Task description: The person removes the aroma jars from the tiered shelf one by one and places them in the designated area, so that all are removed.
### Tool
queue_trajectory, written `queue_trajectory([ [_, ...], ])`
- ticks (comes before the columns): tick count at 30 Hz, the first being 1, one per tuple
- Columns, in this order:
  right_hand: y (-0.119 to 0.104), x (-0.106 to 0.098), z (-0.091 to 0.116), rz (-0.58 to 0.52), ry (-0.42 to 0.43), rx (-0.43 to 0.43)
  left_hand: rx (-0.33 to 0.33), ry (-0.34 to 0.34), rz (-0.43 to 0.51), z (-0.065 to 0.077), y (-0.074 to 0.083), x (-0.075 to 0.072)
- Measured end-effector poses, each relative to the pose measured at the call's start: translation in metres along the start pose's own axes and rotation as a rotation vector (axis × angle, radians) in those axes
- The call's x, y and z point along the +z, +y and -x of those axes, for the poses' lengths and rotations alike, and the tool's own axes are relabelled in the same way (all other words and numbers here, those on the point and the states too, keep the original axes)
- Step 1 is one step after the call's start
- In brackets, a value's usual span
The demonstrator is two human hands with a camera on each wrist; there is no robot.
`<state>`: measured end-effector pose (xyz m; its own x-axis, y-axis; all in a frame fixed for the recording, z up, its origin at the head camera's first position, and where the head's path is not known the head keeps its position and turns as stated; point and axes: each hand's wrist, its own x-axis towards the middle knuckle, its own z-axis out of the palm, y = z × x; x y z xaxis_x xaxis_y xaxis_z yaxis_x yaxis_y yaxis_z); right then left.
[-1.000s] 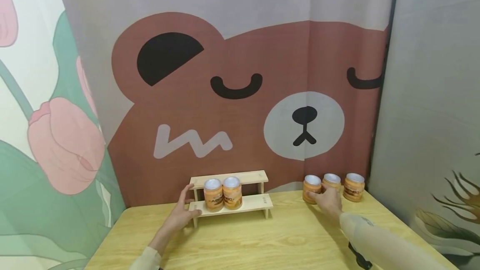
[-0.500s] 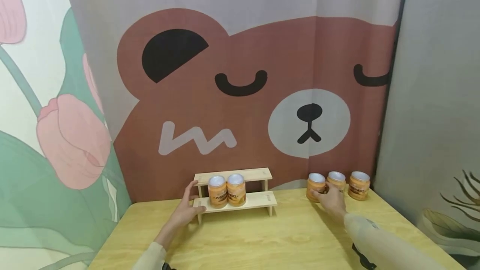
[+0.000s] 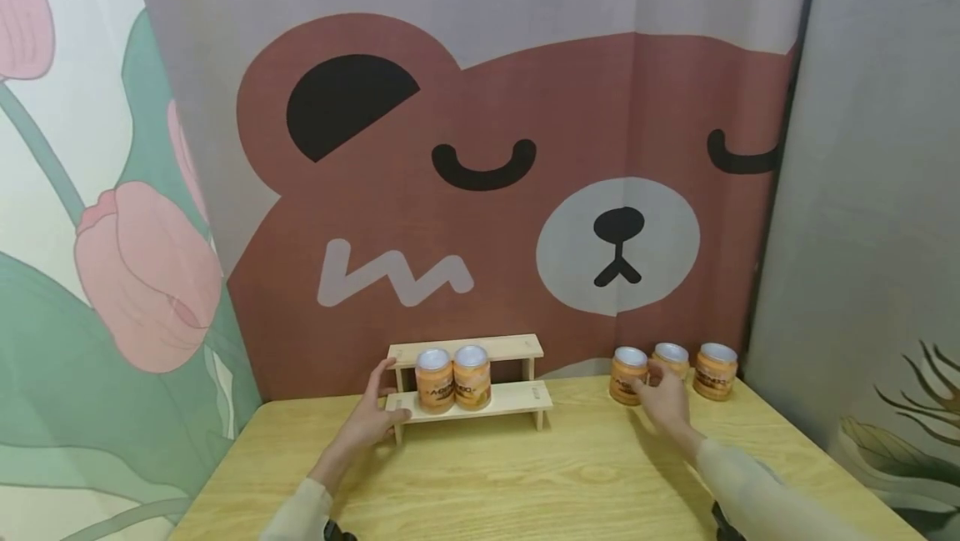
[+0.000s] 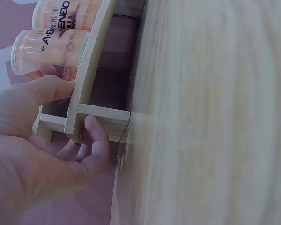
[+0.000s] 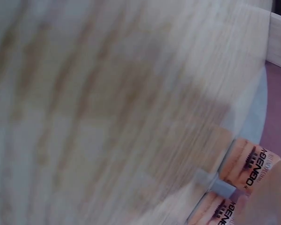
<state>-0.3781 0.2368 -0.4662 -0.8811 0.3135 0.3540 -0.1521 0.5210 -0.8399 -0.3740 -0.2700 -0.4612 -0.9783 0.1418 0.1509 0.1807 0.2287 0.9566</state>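
Note:
My left hand [image 3: 367,423] grips the left end of a two-tier wooden shelf [image 3: 521,398]. In the left wrist view its thumb lies on the lower board while the fingers curl around the end below. On the lower tier, a left orange can [image 3: 434,383] and a right orange can [image 3: 472,378] stand upright side by side. My right hand [image 3: 666,402] is at a row of three more orange cans, its thumb near the right edge of the leftmost can [image 3: 627,378]. It partly covers the middle can [image 3: 672,355]; its other fingertips are hidden in the right wrist view.
The rightmost can [image 3: 716,373] of the row stands near the table's right back corner. The wooden table [image 3: 480,483] reaches a curtain [image 3: 360,274] printed with a bear. A tulip-print curtain [image 3: 142,274] and a grey one [image 3: 862,149] hang at the sides.
My right thumb has drawn back from the front of the leftmost can toward its right edge. My left hand keeps its hold on the shelf, and the view has shifted slightly.

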Motion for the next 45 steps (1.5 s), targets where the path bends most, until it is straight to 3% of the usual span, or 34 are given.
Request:
queue_trajectory([
  [9,-0.011,0.001,0.008,-0.024,0.133,-0.045,-0.012,0.003,0.018,-0.002,-0.002,-0.002],
  [15,-0.024,0.005,0.013,-0.114,0.175,-0.022,-0.004,-0.005,0.021,0.0,0.003,0.001],
  [22,-0.045,0.013,0.024,-0.225,0.123,0.053,-0.01,-0.005,0.04,0.0,0.001,0.0],
  [29,-0.059,0.025,0.028,-0.352,0.08,0.077,-0.012,-0.007,0.023,-0.002,0.0,-0.001],
  [35,-0.067,0.032,0.027,-0.341,0.07,0.071,-0.018,-0.006,0.012,-0.001,0.002,0.0],
  [45,-0.08,0.047,0.031,-0.417,0.004,0.077,-0.015,-0.001,0.022,0.0,0.002,0.001],
])
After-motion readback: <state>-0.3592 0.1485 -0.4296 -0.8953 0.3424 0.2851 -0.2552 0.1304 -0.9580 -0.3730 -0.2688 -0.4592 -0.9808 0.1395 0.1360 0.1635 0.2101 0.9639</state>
